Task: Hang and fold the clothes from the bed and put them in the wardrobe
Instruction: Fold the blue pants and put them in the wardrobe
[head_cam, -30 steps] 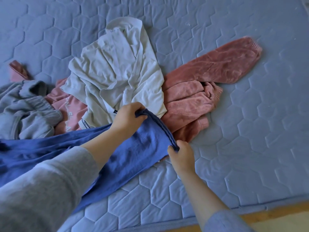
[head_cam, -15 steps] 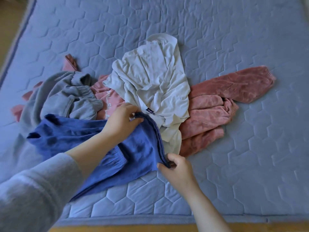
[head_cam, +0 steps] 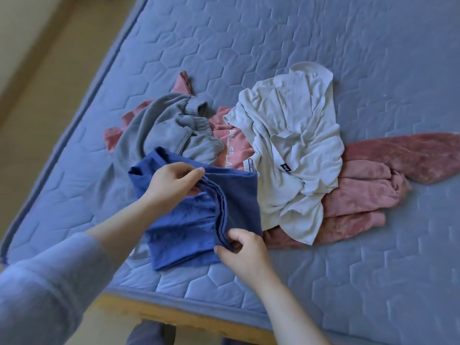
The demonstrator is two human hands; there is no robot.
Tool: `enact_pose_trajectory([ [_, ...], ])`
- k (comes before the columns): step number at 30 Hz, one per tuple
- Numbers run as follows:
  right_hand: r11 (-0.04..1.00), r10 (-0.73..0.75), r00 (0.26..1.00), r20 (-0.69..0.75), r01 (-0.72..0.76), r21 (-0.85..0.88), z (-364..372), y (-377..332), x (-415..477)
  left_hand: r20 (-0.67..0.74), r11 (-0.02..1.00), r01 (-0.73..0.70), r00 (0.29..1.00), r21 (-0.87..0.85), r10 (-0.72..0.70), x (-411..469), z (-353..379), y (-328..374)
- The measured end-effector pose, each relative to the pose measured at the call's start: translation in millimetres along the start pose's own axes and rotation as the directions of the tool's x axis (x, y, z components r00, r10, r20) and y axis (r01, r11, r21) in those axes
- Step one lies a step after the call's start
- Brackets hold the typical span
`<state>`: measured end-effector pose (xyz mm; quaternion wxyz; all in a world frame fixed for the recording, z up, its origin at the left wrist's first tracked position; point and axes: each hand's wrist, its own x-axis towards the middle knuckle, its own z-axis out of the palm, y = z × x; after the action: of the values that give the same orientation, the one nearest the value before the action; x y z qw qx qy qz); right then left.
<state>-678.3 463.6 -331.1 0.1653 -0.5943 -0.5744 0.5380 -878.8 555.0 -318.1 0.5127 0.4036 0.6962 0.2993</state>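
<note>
A blue garment (head_cam: 189,225) lies bunched and folded over on the quilted blue mattress (head_cam: 348,270) near its front edge. My left hand (head_cam: 171,185) pinches the far end of its gathered edge. My right hand (head_cam: 244,252) pinches the near end of the same edge. Behind it lies a pile: a grey garment (head_cam: 169,130), a pink top with white lettering (head_cam: 234,148), a crumpled white shirt (head_cam: 293,145) and a dusty-pink fleece garment (head_cam: 368,185) stretched out to the right.
The bed's wooden frame (head_cam: 189,319) runs along the bottom, with floor (head_cam: 37,83) to the left of the mattress. My feet or slippers (head_cam: 149,334) show below the frame. Bare mattress extends to the right and far side of the pile.
The long blue garment has been gathered into a shorter folded bundle between my hands. The view has swung left, showing the mattress's left edge and floor.
</note>
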Motion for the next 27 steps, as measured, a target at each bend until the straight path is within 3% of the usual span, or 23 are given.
enact_pose_trajectory([
  [12, 0.974, 0.028, 0.992, 0.12, 0.0, -0.228, 81, -11, 13, -0.217, 0.962, 0.226, 0.942, -0.153, -0.255, 12, -55, -85],
  [22, 0.94, 0.115, 0.977, 0.18, -0.048, -0.339, 127, 5, 31, -0.259, 0.977, 0.19, 0.943, -0.094, -0.208, 26, -59, -127],
  [27, 0.941, 0.232, 0.929, 0.288, -0.141, -0.306, 140, 7, 32, -0.259, 0.969, 0.206, 0.937, -0.134, -0.234, 17, -61, -140],
])
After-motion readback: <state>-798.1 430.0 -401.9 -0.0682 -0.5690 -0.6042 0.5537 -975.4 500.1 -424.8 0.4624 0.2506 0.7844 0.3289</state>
